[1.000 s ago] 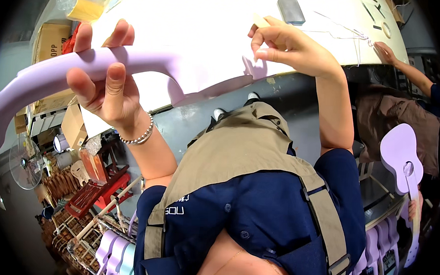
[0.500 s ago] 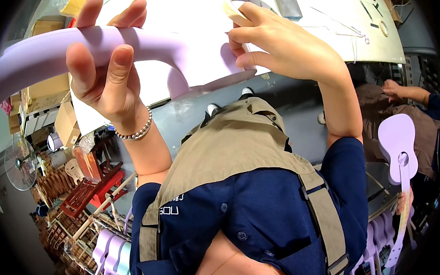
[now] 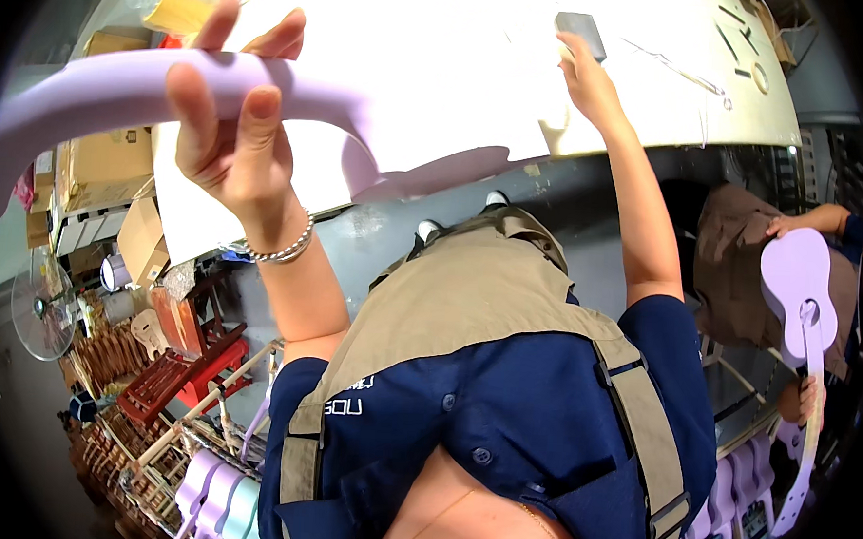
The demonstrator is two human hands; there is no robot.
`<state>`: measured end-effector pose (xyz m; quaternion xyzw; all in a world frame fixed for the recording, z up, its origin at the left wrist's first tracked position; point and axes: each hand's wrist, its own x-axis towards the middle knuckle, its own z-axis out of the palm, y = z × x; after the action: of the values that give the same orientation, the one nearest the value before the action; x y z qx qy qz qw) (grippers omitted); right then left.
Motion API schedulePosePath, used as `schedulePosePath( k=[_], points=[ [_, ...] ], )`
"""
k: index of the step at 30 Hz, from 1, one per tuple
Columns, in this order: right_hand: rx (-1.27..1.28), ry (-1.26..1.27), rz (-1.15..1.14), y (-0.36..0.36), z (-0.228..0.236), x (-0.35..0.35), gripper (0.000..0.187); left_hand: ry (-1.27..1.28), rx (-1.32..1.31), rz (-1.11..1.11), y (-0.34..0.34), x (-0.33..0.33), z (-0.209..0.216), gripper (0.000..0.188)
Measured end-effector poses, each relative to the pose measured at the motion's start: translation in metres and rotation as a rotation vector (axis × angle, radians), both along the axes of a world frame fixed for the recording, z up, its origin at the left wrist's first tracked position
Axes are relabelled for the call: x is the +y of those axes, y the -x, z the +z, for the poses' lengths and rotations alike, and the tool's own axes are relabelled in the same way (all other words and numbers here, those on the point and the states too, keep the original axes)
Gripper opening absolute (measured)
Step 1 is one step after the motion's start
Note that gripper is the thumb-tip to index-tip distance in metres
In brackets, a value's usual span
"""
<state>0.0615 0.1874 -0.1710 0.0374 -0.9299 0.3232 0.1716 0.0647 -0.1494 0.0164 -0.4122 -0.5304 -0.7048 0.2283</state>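
Observation:
My left hand (image 3: 238,152) is closed round a lavender ukulele's long curved neck (image 3: 138,88), thumb below and fingers above, at the left over the table. The ukulele's right part is washed out by glare; its shadow falls along the table's front edge. My right hand (image 3: 593,83) is stretched out to the far side of the table, away from the ukulele. Its fingers are bent together against the near left corner of a grey block (image 3: 582,35). A small cream-coloured bit shows under the fingertips; what they hold is hard to make out.
On the white table (image 3: 654,125) lie thin wire-like tools (image 3: 691,73) and a small ring (image 3: 760,77). At right a co-worker's hands hold another lavender ukulele (image 3: 795,269). Painted ukuleles (image 3: 210,492) hang below left. Cardboard boxes (image 3: 100,174) and a fan (image 3: 44,303) stand left.
My right hand has left the ukulele and moved away and right to the grey block. The cream tape roll it touched no longer shows clearly. My left hand keeps its hold.

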Motion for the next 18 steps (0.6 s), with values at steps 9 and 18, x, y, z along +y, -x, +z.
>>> schedulePosePath(
  k=[9,18],
  points=[
    [0.144,-0.244,-0.194,-0.036,-0.076,0.001,0.039,-0.192,-0.211,0.275,0.038,-0.005,-0.027,0.076],
    [-0.399,1.884,0.203,-0.077,-0.03,-0.099,0.063,-0.496,-0.532,0.209,0.033,-0.001,-0.002,0.072]
  ],
)
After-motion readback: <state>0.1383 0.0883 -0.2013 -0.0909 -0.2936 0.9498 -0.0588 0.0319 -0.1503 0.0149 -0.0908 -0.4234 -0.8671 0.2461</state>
